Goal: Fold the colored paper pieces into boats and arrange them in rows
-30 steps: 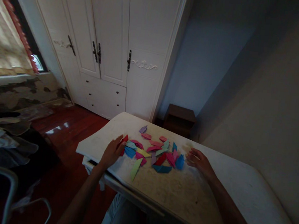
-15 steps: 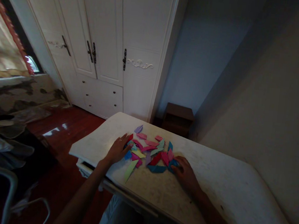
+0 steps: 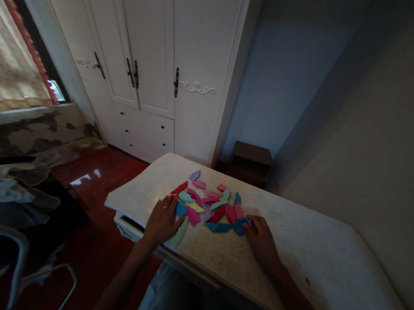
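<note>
Folded paper pieces in pink, red, blue, green, yellow and purple lie in a loose cluster on a white table. My left hand rests at the cluster's left side, fingers apart, the thumb lying over the top of a light green folded piece. Close to its fingertips are a blue piece and a red piece. At the right end of the cluster, my right hand has thumb and forefinger closed on the tip of a dark blue folded paper piece.
The white table stretches to the right along a wall. Beyond it stand a white wardrobe and a small brown cabinet. On the left, clothes are piled beside a metal tube frame on the red floor.
My left hand has drawn back toward the table's near edge, uncovering the red piece and covering part of the light green one. My right hand has slid off the dark blue piece's middle to its tip.
</note>
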Tool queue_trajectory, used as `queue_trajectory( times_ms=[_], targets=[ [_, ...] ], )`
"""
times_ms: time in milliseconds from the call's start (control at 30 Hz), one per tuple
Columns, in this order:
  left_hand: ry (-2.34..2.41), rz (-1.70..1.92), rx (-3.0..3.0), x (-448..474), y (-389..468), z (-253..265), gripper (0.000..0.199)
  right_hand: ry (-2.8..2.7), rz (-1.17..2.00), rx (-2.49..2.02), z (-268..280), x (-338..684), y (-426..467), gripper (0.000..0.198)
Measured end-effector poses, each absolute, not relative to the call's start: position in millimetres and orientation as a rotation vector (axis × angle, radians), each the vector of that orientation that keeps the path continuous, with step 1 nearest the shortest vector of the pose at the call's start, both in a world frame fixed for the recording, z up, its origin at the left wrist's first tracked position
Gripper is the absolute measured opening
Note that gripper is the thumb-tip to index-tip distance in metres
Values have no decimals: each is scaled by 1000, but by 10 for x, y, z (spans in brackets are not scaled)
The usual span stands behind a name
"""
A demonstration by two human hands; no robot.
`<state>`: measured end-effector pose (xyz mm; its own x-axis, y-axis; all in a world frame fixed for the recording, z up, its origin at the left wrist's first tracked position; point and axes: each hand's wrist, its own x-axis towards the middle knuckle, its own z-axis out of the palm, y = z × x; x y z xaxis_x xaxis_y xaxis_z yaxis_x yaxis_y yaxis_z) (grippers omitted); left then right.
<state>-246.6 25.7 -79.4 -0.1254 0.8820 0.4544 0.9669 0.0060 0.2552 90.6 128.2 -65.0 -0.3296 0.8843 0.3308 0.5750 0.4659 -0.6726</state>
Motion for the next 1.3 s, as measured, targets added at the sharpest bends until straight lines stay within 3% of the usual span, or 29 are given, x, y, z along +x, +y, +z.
queue_trajectory(
  times_ms=[133, 300, 433, 733, 1033, 1300],
  targets=[
    [-2139, -754, -1954, -2460, 274, -799, 71, -2012, 597, -1234, -673, 932, 1266, 37],
    [-2201, -1022, -1829, -2466, 311, -785, 55, -2070, 465, -1143, -650, 872, 1183, 32],
    [-2067, -1180, -1994, -2478, 151, -672, 53, -2215, 358, -959, -643, 715, 1050, 30],
    [-1736, -759, -2536, -2374, -466, -514, 37, -2511, 230, -749, -480, 345, 1227, 38],
    [-1952, -698, -2328, -2039, -301, -441, 35, -2800, 354, -775, -259, 78, 1679, 26],
    [-1911, -921, -2404, -1857, -66, -476, 43, -2745, 261, -863, -344, 93, 1801, 28]
  ],
)
